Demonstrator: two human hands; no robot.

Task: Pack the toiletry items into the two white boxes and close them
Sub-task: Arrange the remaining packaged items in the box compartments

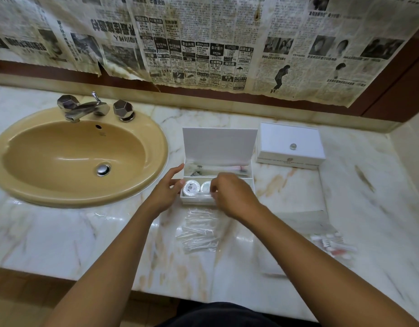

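Both hands at the open box (248, 182) — closed box (290, 143) beside.

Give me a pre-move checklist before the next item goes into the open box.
1. Open box lid upright, clear of the hands: ok.
2. Left hand steadying the box's left side: ok.
3. Right hand gripping an item: cannot tell, blurred.
4. Front compartment has room beside the two round packs: cannot tell, hand covers it.
5. Clear sachets and small tubes packed: not ok.
6. Second box shut: ok.
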